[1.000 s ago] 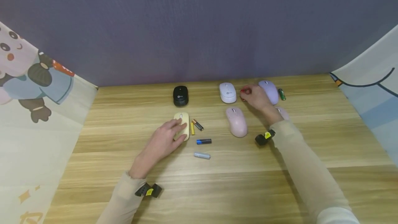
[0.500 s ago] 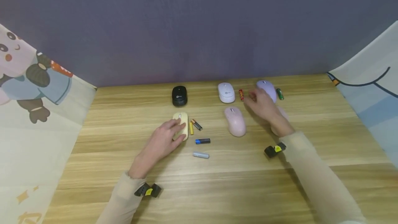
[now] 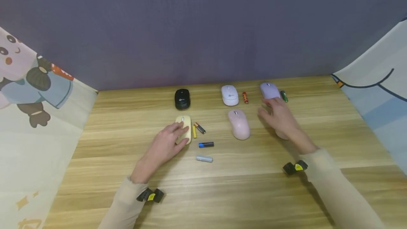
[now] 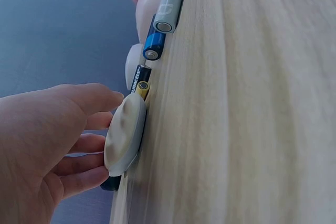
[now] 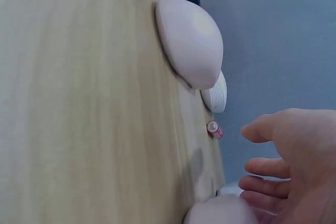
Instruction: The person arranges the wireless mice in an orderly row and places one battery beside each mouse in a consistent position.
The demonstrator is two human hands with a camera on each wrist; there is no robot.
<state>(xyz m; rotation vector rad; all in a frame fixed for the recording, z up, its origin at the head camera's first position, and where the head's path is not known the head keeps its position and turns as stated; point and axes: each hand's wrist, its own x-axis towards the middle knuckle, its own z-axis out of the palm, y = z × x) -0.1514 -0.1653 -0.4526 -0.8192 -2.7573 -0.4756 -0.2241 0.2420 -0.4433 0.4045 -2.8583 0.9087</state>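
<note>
Pulled back from beside the red battery (image 3: pixel 245 98) since the earlier frames, the right hand (image 3: pixel 279 115) is nearer the person, leaving that battery lying on the table (image 3: pixel 222 193). From my end, I see its thumb and fingers spread apart with nothing between them. It hangs by the purple mouse (image 3: pixel 269 91) and partly covers a second pink mouse (image 3: pixel 282 135); I can't tell whether it touches either. The left hand (image 3: pixel 165 142) rests its loosely spread fingers on the yellow mouse (image 3: pixel 183 129), and I see no lifting.

Judging progress by how things lie, I count the red battery as set down, just right of the white mouse (image 3: pixel 230 95). The green battery (image 3: pixel 284 96) lies just right of the purple mouse, and the yellow battery (image 3: pixel 194 131) and copper-topped battery (image 3: pixel 200 128) sit just right of the yellow mouse.

What looks unsettled to me is the blue-and-black battery (image 3: pixel 206 145) and the grey battery (image 3: pixel 204 158), which lie nearer the person, apart from any mouse. I see no battery just beside the black mouse (image 3: pixel 182 99) or the nearer pink mouse (image 3: pixel 239 124).
</note>
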